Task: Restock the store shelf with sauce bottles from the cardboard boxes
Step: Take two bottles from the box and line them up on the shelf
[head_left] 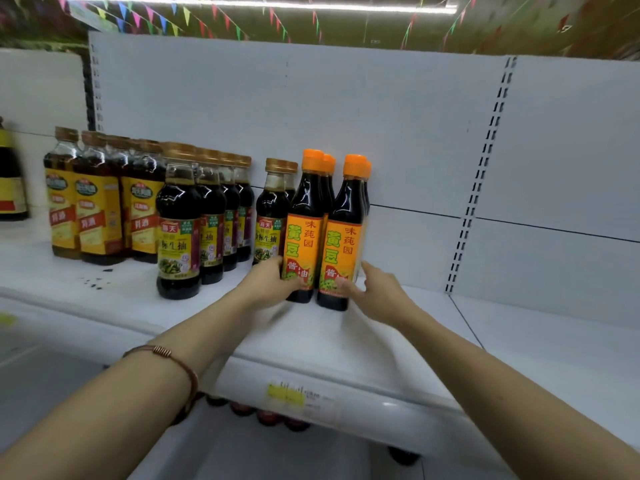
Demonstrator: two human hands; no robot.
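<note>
1. Gold-capped bottles with yellow labels stand in a tight bunch at the far left of the white shelf. They are well away from the hands, so they look safe.

2. Next come the dark bottles with green and red labels, in a row going back. One more of these stands just beside the orange ones. If the orange bottles get pushed left, it could be bumped and tip over.

3. The left hand has its fingers curled round the bottom of the left orange-capped bottle. It holds low down, and the bottle is tall, so the top could lean and fall.

4. The right orange-capped bottle stands on the shelf, touching its twin. More orange caps peek out behind both. A hard shove could knock the back ones down.

5. The right hand rests its fingers against the bottom of the right bottle. I cannot tell if it grips or only presses. A slip here could slide the bottle toward the front edge.
</note>
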